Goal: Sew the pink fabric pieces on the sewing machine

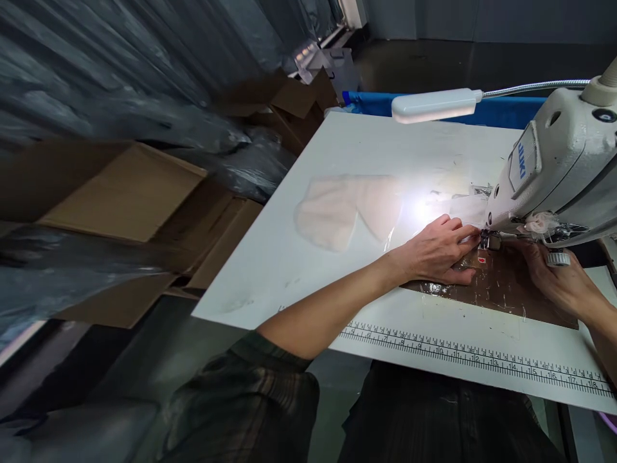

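Presser foot point(491, 240) sits between left hand point(441, 251), thumb spread from fingers, and right hand point(554, 273), partly hidden, at the far side of the brown plate point(515, 292). We cannot tell what either grips. We should guide evenly, fingertips clear.

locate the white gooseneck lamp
In the head view, the white gooseneck lamp is right of centre near the top, at the far edge of the white table, left of the JUKI sewing machine.

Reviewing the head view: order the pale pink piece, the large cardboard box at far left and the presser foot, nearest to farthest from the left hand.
1. Presser foot: immediately right of the left hand.
2. Pale pink piece: left, on the tabletop.
3. Large cardboard box: far left, off the tabletop.
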Demonstrator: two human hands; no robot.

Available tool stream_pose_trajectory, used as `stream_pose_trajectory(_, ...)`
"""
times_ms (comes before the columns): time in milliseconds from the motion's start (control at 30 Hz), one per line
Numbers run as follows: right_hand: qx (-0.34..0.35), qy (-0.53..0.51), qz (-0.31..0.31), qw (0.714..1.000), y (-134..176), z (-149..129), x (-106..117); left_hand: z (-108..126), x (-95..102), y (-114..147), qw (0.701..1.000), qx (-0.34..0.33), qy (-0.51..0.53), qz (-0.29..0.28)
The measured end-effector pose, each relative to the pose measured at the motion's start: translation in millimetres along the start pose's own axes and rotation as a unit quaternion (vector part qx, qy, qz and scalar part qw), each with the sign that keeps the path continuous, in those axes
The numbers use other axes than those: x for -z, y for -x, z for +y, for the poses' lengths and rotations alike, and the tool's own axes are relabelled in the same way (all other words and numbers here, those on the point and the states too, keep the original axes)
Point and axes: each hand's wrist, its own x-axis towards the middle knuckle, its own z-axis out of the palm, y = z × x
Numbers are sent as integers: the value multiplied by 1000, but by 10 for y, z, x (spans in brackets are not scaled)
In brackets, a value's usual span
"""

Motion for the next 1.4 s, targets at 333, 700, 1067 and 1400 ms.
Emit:
stream_pose_trajectory(333, 45, 29, 3, 999, 211, 133, -98, -26, -60, -8, 998, 26, 43, 31)
stream_pose_trajectory(700, 125, 83, 107, 983, 190, 239, -317, -275, -38, -202, 985, 114, 76, 100)
stream_pose_trajectory(1067, 182, 130, 119, 967, 172, 312, -396, -1128, 99, -778, 952, 267, 146, -21)
stream_pose_trajectory(1400, 201, 139, 174, 954, 140, 359, -462, -981, 213, -442, 933, 326, 154, 12)
